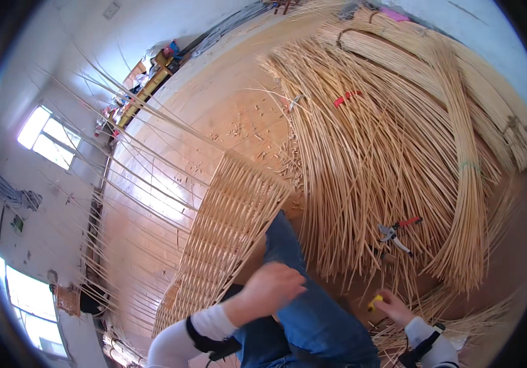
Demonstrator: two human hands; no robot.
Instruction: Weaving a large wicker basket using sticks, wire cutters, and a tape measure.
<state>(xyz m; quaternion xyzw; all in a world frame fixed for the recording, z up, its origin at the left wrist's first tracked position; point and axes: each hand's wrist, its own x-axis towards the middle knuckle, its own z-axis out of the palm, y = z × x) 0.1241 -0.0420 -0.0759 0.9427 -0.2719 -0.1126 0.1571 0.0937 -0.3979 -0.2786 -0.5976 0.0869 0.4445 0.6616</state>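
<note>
A woven wicker piece (223, 211) leans beside my left leg, with long unwoven stakes (147, 162) fanning out from its far left side. My left hand (271, 289) hovers over my jeans near the weave's right edge; motion blurs its fingers, and I see nothing in it. Low on the right, my right hand (396, 308) pinches a small yellow object (374, 302), mostly covered by the fingers. Pruning shears (397, 235) with a red handle lie beyond that hand on the loose rods.
A broad heap of rods (367, 165) spreads across the right, with a tied bundle (459, 172) on it and more bundles (502, 104) along the wall. Short offcuts (288, 156) litter the floor. A cluttered low bench (147, 92) stands by the far wall.
</note>
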